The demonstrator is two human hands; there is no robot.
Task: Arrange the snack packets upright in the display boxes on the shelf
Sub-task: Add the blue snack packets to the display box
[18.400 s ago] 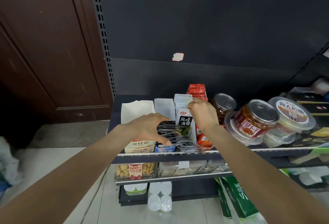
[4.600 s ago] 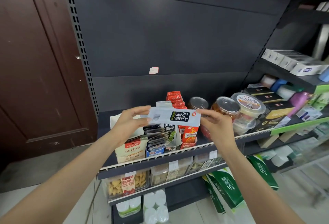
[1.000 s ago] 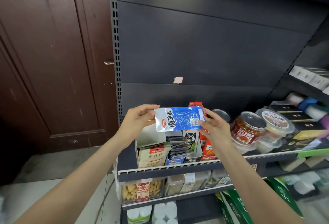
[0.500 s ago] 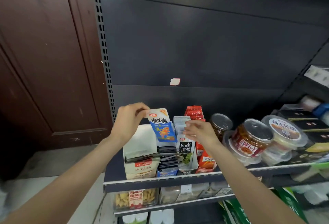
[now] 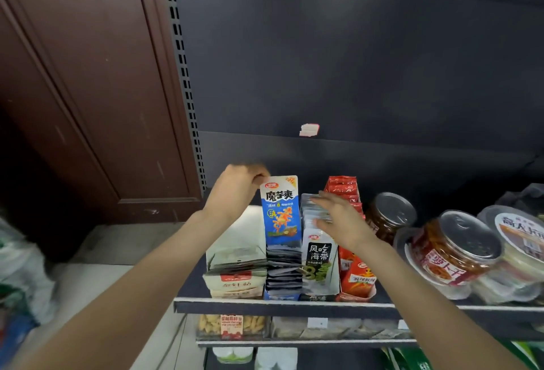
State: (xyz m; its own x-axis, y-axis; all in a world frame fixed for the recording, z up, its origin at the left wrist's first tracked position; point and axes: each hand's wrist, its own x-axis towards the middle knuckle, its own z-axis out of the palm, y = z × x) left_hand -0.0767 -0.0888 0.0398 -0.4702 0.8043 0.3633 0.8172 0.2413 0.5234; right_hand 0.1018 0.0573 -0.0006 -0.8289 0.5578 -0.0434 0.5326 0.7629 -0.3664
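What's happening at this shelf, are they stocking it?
A person is tidying snack packets on a dark shop shelf. The left hand pinches the top of a blue foil snack packet, standing it upright behind the row in the blue display box. The right hand, fingers straight, rests on the white seaweed packets beside it.

2 bare forearms come up from the bottom edge of the view, with no sleeves on either up to where the frame cuts them off. The left hand (image 5: 235, 190) and the right hand (image 5: 338, 219) wear no gloves, rings, watch or wristband. Both wrists are slim. The fingers are blurred, so the nails cannot be made out.
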